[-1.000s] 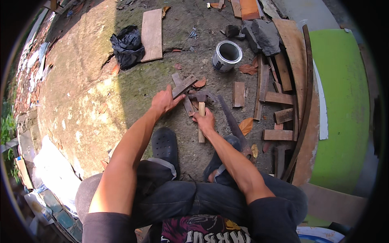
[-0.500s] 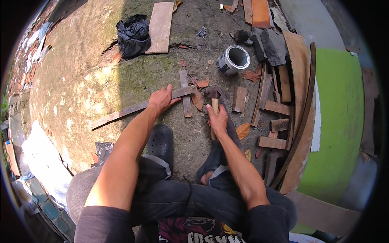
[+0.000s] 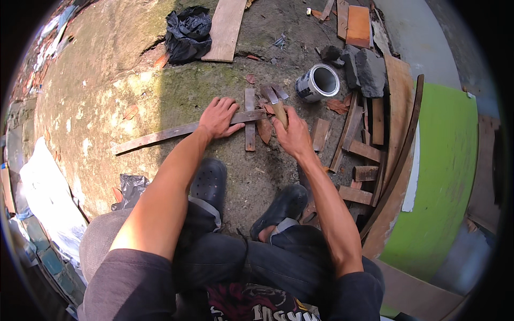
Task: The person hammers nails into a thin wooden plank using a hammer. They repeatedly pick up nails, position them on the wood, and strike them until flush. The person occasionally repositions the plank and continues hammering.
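Note:
A long narrow wooden strip (image 3: 160, 138) lies slantwise on the ground, its right end crossing over a shorter strip (image 3: 250, 137). My left hand (image 3: 217, 119) grips the long strip just left of the crossing, fingers on its far side and thumb on the near side. In my right hand (image 3: 293, 134) is a claw hammer (image 3: 280, 113), held by its wooden handle. The hammer's head is raised just beyond the long strip's right end. Brown dry leaves lie under and beside the crossing.
An open paint can (image 3: 317, 83) stands beyond my right hand, with grey stone blocks (image 3: 369, 72) to its right. Wood offcuts (image 3: 365, 151) lie piled before a green panel (image 3: 444, 182). Loose nails (image 3: 279, 40), a black plastic bag (image 3: 187, 35) and a plank (image 3: 225, 29) lie farther off.
My right hand has lifted the hammer and brought it toward the right end of the long strip. My left hand stays on the strip, its fingers shifted slightly. The view has moved a little.

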`<state>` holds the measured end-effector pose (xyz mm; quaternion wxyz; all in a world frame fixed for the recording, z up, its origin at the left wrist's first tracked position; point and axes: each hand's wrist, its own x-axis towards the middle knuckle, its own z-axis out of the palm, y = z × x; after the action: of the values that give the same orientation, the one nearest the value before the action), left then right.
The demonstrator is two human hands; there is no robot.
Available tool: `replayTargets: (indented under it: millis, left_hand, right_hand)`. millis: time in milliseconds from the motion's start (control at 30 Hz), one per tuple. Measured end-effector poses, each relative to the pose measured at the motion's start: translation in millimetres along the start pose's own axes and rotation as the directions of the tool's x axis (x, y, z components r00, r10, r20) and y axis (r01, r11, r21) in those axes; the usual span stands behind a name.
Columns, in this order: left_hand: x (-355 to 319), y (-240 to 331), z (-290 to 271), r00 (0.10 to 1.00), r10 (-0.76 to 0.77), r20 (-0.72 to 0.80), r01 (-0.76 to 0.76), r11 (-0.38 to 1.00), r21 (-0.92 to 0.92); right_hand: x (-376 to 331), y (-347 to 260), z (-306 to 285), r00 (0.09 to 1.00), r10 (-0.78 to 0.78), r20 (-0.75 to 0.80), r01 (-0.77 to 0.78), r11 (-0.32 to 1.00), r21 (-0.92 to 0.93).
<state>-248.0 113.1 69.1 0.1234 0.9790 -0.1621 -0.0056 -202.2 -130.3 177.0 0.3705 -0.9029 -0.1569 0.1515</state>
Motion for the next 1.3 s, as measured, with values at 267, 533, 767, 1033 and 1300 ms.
replayTargets:
  millis: [267, 533, 767, 1033, 1300]
  left_hand:
    - [-4, -8, 10, 1.0, 0.017, -0.016, -0.018, 0.997, -0.07]
    - [6, -14, 15, 0.992, 0.039, 0.119, -0.03, 0.996, -0.08]
    - [3, -15, 12, 0.982, 0.012, 0.188, 0.011, 0.992, -0.123]
    - [8, -14, 6, 0.975, 0.029, 0.218, -0.006, 0.995, -0.104]
    - [9, -20, 12, 0.984, 0.051, 0.169, -0.033, 0.993, -0.11]
  right_hand:
    - [19, -60, -13, 0.992, -0.099, -0.078, 0.107, 0.988, 0.111]
    - [15, -29, -14, 0.951, 0.24, 0.194, -0.17, 0.932, -0.321]
    - [32, -91, -37, 0.993, -0.101, -0.058, 0.102, 0.995, 0.017]
    - [11, -3, 8, 0.929, 0.29, 0.231, -0.19, 0.908, -0.373]
    - [35, -66, -27, 0.998, -0.068, -0.011, 0.068, 0.998, 0.0]
